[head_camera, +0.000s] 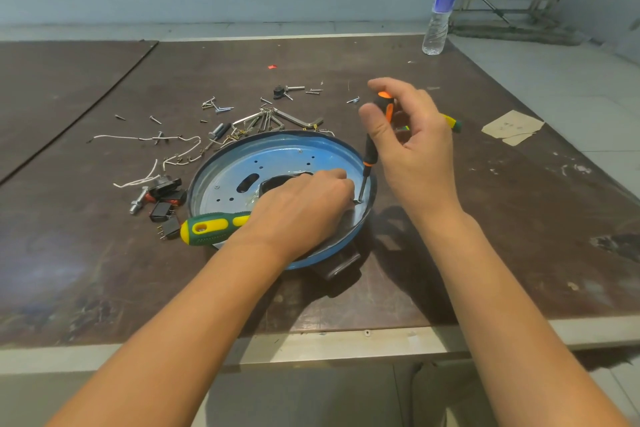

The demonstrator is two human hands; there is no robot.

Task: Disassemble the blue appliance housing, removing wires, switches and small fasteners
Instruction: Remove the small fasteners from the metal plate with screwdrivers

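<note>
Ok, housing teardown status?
Left hand, inside blue housing, grips green-yellow tool. Right hand pinches black-orange screwdriver, tip down by right rim. Clear; loose screws, wires lie behind.

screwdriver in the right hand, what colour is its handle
The screwdriver has a black handle with orange bands and an orange cap. It shows best in the head view.

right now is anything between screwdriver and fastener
Nothing visible: the black screwdriver in the right hand sits on the fastener at the blue housing's wall; the left hand, gripping a green-handled tool, lies beside it.
</note>
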